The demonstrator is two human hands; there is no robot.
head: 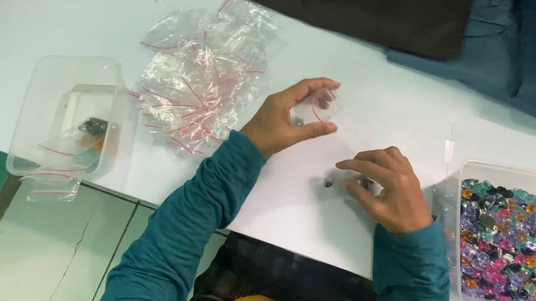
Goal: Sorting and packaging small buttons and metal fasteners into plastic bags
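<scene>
Clear plastic is pinched in the left hand (285, 119): a small zip bag (321, 103) is held up off the white bench (29, 16), thumb and fingers clamped on its edges. Just right of that bag, the right hand (388, 189) is laid on the bench, its fingers curled together over a few loose beads (349, 183); whether any is gripped cannot be told. Further right of the bag, a tub of coloured beads (507, 241) is seen nearly full. Left of the bag lies a heap of empty bags (204, 78), and beyond it a tub (48, 74) holding only a few filled bags (83, 138). Judging by this, little is packed and most remains.
</scene>
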